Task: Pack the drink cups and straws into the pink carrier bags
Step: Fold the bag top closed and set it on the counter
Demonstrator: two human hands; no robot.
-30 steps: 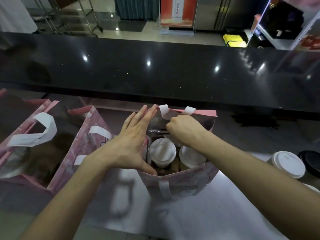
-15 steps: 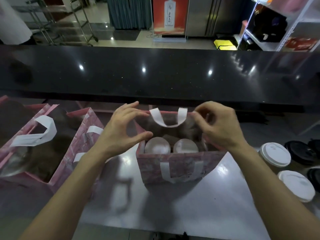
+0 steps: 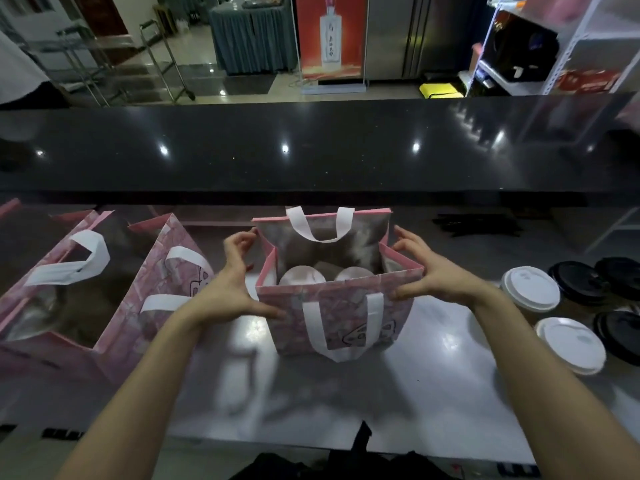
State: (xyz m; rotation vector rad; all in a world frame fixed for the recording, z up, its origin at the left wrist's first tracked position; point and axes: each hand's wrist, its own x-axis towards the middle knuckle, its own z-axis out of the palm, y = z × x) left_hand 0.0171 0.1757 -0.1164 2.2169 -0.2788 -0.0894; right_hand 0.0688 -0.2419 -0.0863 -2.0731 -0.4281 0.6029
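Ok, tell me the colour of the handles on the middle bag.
White, on the pink patterned bag; clearest in the head view.

head view — worn on head | faces forward and down | close above steel counter [image 3: 433,393]
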